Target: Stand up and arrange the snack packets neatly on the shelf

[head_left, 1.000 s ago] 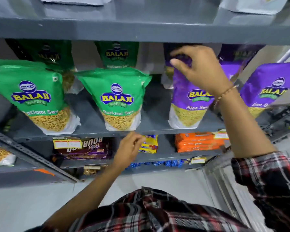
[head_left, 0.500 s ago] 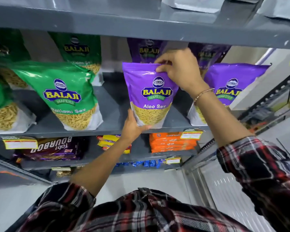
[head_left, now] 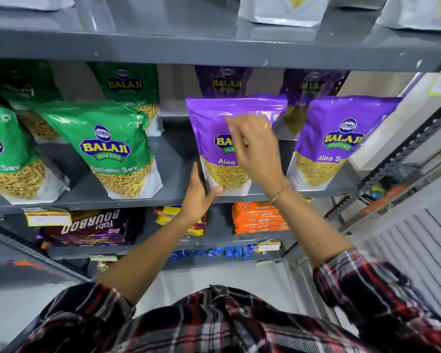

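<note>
A purple Aloo Sev packet point(head_left: 211, 128) stands upright at the front of the grey shelf point(head_left: 87, 202). My left hand point(head_left: 197, 197) cups its lower left corner, with the thumb on the front of its base. My right hand point(head_left: 255, 154) hovers in front of the packet's middle, fingers apart and blurred, holding nothing. A second purple packet point(head_left: 341, 138) stands to its right. Two green Ratlami Sev packets point(head_left: 112, 149) point(head_left: 5, 159) stand to the left. More purple point(head_left: 224, 80) and green point(head_left: 125, 82) packets stand in the back row.
The upper shelf point(head_left: 214, 47) hangs low over the packet tops and carries white pouches. On the shelf below lie Bourbon biscuit packs point(head_left: 92, 225), yellow packs point(head_left: 168, 215) and orange packs point(head_left: 257, 217). A slotted metal rack point(head_left: 392, 169) stands to the right.
My right hand has let go of the purple packet's top and dropped in front of it. The packet now stands straighter, and my left hand stays at its base.
</note>
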